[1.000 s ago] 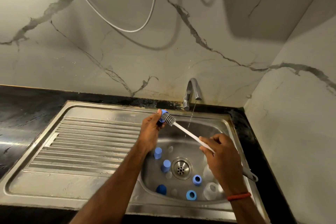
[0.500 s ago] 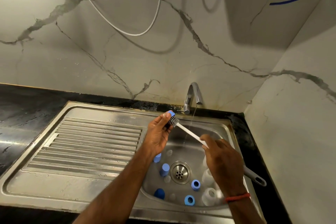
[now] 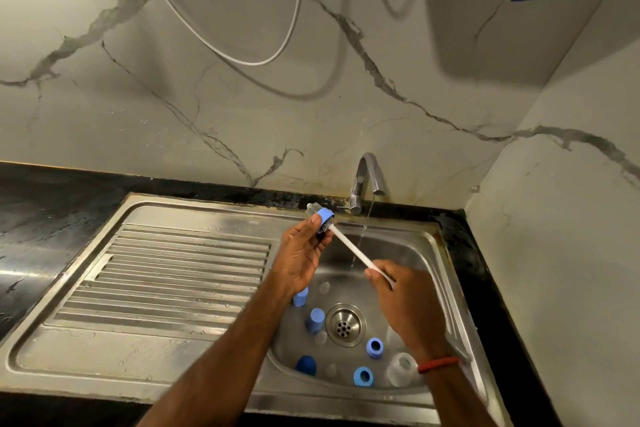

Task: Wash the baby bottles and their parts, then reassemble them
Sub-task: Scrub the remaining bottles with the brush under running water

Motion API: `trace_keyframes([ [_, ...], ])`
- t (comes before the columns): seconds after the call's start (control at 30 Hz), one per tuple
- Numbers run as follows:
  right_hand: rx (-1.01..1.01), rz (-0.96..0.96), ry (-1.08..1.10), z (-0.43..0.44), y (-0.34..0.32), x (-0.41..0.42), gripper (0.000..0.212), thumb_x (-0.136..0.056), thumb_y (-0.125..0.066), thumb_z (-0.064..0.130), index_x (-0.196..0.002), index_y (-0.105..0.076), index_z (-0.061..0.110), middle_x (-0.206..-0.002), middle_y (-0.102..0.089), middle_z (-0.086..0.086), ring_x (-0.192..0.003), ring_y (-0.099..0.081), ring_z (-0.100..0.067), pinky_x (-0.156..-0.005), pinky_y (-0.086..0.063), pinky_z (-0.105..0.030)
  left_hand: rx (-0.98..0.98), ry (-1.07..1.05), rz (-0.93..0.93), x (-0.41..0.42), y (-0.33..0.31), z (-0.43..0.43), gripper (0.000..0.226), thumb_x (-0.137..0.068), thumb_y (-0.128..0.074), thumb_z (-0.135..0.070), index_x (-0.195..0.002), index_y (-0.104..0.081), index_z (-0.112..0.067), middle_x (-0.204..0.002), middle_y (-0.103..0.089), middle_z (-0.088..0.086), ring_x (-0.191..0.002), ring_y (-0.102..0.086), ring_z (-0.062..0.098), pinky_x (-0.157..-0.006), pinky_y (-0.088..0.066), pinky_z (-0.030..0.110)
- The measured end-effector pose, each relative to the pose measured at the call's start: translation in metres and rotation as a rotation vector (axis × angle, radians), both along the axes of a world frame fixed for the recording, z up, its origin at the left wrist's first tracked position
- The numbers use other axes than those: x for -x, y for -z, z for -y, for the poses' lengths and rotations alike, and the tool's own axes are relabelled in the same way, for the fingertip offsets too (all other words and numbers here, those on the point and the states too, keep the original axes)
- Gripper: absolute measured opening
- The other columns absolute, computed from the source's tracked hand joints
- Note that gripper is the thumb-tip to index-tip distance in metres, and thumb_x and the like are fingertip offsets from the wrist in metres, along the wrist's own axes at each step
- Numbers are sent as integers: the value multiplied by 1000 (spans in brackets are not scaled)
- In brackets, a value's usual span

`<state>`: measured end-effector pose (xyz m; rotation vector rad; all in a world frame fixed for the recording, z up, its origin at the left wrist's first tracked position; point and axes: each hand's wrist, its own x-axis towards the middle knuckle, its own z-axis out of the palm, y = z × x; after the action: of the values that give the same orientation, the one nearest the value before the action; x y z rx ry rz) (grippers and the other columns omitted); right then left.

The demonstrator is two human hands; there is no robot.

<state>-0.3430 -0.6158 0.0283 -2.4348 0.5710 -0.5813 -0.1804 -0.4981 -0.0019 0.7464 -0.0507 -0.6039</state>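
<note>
Left hand (image 3: 304, 253) lifted, pinching the blue ring (image 3: 325, 215) — right hand (image 3: 405, 302) clamps the brush (image 3: 349, 245) threaded through it.

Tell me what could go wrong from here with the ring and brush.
The left hand merely pinches the ring, with the brush pushed through it; a hard stroke from the right hand might knock it into the sink. The tap runs close by the handle, so water might splash out.
</note>
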Motion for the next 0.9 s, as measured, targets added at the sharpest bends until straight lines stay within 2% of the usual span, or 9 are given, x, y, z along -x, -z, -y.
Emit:
trace_keyframes([
  [0.1,457,152,186,6,1,6,9,-83,-78,23,-88,-74,17,-68,-62,5,-58,-46,-6,-55,-25,-9,-47,-64,36,0,-3,5,27,-78,-72,-19,-100,-74,-4,-95,-75,12,-89,-69,20,-78,-60,25],
  [0.2,558,246,156,15,0,7,11,-85,-76,24,-89,-73,15,-70,-60,3,-62,-49,-11,-54,-36,-20,-64,-100,38,3,-6,7,28,-77,-72,-20,-101,-73,-5,-93,-76,10,-87,-70,18,-78,-59,24],
  [0.33,393,82,67,9,9,3,14,-91,-68,27,-100,-73,18,-66,-63,6,-53,-54,-10,-44,-46,-27,3,-114,-62,1,-10,10,35,-77,-73,-27,-102,-71,-4,-91,-74,11,-82,-69,17,-72,-59,23],
  [0.47,-164,-73,-7,5,20,0,21,-101,-52,32,-95,-71,25,-63,-63,4,-54,-59,-10,-53,-54,-31,34,-60,-64,-3,-7,6,38,-80,-70,-28,-107,-69,-1,-99,-74,15,-89,-70,21,-75,-59,26],
  [0.57,158,55,71,6,18,6,10,-92,-67,31,-95,-74,24,-61,-60,10,-53,-52,-4,-48,-40,-17,9,-36,-5,-1,-5,4,31,-80,-69,-19,-106,-70,-1,-99,-75,13,-91,-71,20,-79,-60,26],
  [0.67,404,227,190,13,15,6,10,-84,-77,25,-91,-75,18,-66,-62,8,-60,-52,-9,-51,-44,-26,-31,-17,67,2,-4,5,28,-79,-70,-14,-105,-70,-3,-97,-76,10,-92,-71,18,-85,-59,26],
  [0.73,457,259,166,17,11,3,8,-87,-74,27,-88,-73,19,-67,-61,7,-62,-52,-10,-53,-45,-30,-56,-3,91,4,-5,7,30,-79,-70,-15,-107,-69,-4,-96,-76,9,-91,-71,17,-88,-57,28],
  [0.83,270,73,45,13,7,-5,13,-96,-63,31,-87,-68,23,-61,-59,6,-54,-55,-10,-49,-48,-28,-86,11,97,4,-3,6,30,-81,-69,-19,-108,-70,-7,-95,-75,7,-87,-70,15,-86,-56,28],
  [0.9,-25,-98,-32,9,6,-8,24,-101,-51,35,-83,-63,24,-59,-60,1,-51,-57,-10,-50,-49,-28,-98,22,88,3,-1,4,30,-82,-68,-22,-108,-69,-7,-98,-75,7,-88,-69,16,-83,-55,29],
])
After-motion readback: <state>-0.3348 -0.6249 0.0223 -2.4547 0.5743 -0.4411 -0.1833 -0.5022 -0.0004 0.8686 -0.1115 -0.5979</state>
